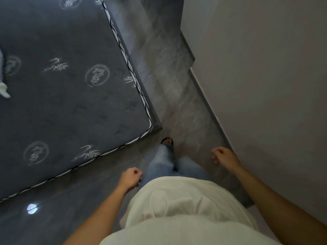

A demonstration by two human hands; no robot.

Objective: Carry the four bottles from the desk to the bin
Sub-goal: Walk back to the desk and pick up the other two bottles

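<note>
No bottle, desk or bin shows in the head view. My left hand (131, 176) hangs beside my left thigh with the fingers curled in and nothing in it. My right hand (222, 155) swings out to the right, close to the wall, fingers loosely curled, also holding nothing. Below me are my cream shirt and blue jeans, and one sandalled foot (167, 141) is stepped forward on the floor.
A dark grey mattress (70, 85) with white piped edging fills the left, its corner just ahead of my foot. A pale wall (265, 85) with a skirting board runs along the right. Between them a narrow strip of grey tiled floor (168, 85) leads ahead.
</note>
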